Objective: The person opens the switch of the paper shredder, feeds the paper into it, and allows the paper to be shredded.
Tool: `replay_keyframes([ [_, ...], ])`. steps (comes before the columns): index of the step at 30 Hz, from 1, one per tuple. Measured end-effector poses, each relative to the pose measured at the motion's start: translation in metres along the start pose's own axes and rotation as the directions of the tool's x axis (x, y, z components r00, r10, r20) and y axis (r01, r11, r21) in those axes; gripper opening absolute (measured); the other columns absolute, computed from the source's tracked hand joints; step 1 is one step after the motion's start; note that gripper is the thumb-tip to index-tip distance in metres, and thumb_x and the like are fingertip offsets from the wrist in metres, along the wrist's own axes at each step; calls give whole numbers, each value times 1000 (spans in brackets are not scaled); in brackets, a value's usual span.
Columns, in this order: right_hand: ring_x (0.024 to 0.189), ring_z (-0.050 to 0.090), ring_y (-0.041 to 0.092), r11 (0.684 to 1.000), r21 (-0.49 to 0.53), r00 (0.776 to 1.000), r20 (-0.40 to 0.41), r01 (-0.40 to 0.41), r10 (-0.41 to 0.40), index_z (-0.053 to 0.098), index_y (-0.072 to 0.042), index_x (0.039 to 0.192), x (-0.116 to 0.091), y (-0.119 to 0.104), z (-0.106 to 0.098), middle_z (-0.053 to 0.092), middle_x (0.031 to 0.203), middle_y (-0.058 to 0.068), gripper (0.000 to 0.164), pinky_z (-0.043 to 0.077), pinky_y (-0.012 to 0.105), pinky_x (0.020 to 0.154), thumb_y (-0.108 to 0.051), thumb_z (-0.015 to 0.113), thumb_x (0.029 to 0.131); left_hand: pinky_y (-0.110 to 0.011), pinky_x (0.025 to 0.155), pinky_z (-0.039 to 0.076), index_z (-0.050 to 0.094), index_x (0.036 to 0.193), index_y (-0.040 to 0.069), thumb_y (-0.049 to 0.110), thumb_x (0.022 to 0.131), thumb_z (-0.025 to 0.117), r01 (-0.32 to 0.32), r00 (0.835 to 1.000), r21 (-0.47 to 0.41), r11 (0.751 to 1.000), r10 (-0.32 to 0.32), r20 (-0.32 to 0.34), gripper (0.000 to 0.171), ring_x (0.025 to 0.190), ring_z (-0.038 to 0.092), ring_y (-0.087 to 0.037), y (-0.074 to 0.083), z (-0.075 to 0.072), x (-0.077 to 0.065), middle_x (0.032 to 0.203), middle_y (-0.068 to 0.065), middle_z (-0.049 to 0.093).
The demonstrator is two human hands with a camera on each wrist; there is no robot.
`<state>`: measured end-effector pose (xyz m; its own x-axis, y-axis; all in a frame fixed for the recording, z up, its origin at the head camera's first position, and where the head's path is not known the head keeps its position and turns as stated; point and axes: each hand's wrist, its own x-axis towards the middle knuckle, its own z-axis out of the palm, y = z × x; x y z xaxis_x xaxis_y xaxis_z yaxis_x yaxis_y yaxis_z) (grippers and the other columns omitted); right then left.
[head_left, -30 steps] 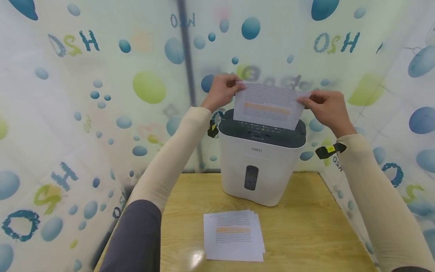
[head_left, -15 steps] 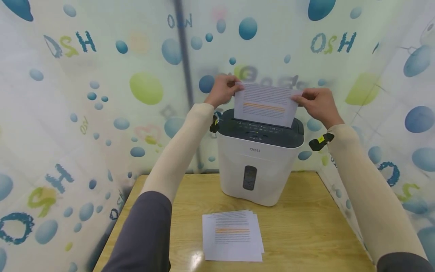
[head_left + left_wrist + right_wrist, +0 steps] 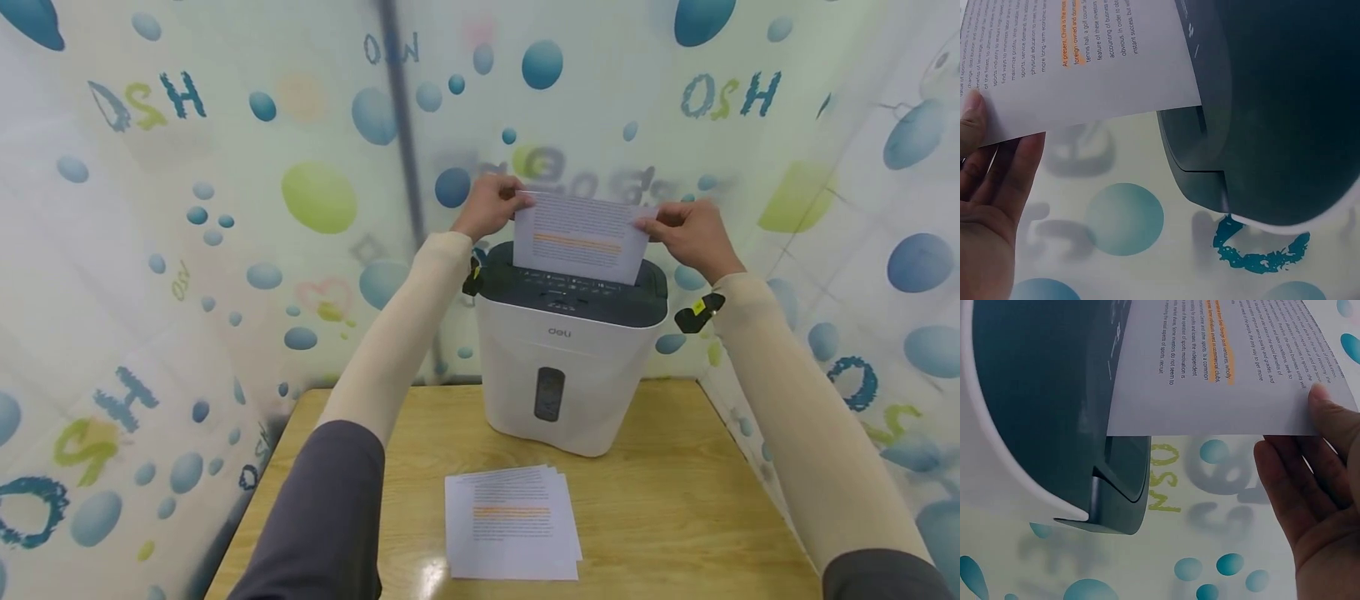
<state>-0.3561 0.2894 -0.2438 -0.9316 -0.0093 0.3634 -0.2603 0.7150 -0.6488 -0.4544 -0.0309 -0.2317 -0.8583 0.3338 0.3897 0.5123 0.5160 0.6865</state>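
Observation:
A printed sheet of paper [image 3: 577, 237] with orange highlighted lines stands upright over the dark top of a white paper shredder [image 3: 558, 350]. Its lower edge meets the slot area of the lid. My left hand [image 3: 491, 204] pinches the sheet's upper left corner between thumb and fingers. At the upper right corner my right hand [image 3: 696, 237] pinches it the same way. In the left wrist view the paper [image 3: 1085, 69] lies flat under the thumb, with fingers behind it. The right wrist view shows the paper's [image 3: 1210, 406] lower edge right at the shredder's dark lid [image 3: 1035, 381].
A loose stack of printed sheets [image 3: 512, 525] lies on the wooden table [image 3: 675, 500] in front of the shredder. Patterned curtains [image 3: 315, 100] with blue and green dots close in the table at the back and both sides.
The sheet has swung straighter and sits slightly lower against the shredder's top. My right hand has moved left with its corner; the left hand has dipped a little. Both keep their pinch.

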Motion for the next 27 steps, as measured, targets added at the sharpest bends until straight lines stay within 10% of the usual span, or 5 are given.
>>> replay_keyframes([
  [10,79,72,6,998,-56,998,60,14,-11,77,-4,110,-1,0,0,79,108,15,44,49,25,75,-45,71,96,-31,88,58,73,111,11,25,102,66,57,996,42,998,-60,70,19,97,69,-19,-3,2,-5,112,-8,72],
  [19,101,75,36,985,-169,974,227,36,4,72,-3,124,2,-3,-5,74,118,24,48,54,54,92,-42,69,98,-31,81,58,73,104,7,22,101,67,39,991,79,996,-49,127,16,94,67,-23,-9,6,-2,105,-11,71],
  [27,96,70,33,973,-228,953,302,40,31,73,-2,122,5,-6,-5,75,112,21,43,55,46,83,-38,69,98,-31,79,56,75,109,6,22,102,66,0,987,133,991,-22,161,19,93,68,-22,-12,10,-2,109,-12,74],
])
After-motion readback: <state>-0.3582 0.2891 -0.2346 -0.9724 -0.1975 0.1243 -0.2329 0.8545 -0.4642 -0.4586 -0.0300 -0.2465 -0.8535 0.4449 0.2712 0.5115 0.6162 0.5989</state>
